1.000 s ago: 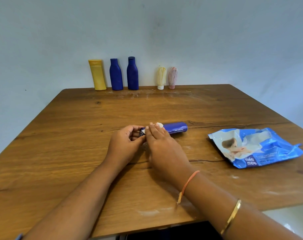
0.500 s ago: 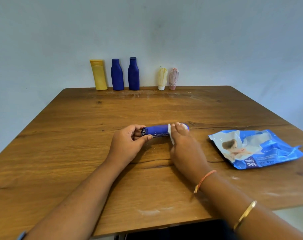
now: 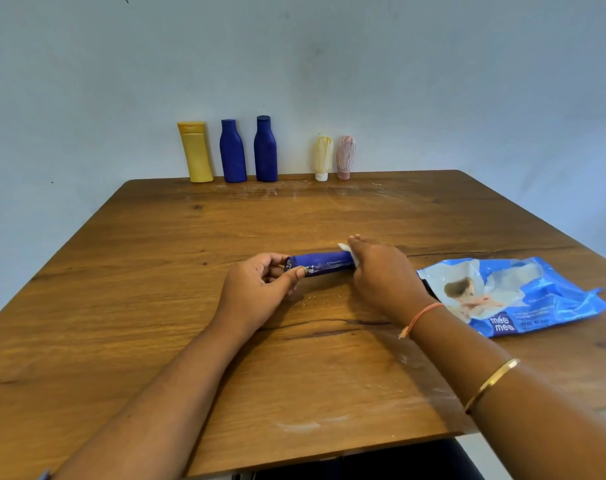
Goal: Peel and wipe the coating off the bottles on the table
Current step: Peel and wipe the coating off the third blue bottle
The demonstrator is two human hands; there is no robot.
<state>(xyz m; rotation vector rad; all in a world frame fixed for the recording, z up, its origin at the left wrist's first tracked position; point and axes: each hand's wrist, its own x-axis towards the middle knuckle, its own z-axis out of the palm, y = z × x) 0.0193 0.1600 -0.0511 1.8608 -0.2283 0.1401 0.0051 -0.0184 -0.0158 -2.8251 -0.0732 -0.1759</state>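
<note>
A blue bottle lies on its side in the middle of the wooden table. My left hand grips its left end between thumb and fingers. My right hand covers the bottle's right end and holds a white wipe against it; only a corner of the wipe shows. White flecks mark the bottle's blue surface near my left thumb.
Along the back edge by the wall stand a yellow bottle, two blue bottles, and two small coated tubes, cream and pink. A blue wet-wipes pack lies at the right.
My right hand has slid the wipe along the bottle from its left end to its right end, baring the blue body. My left hand has kept hold of the left end.
</note>
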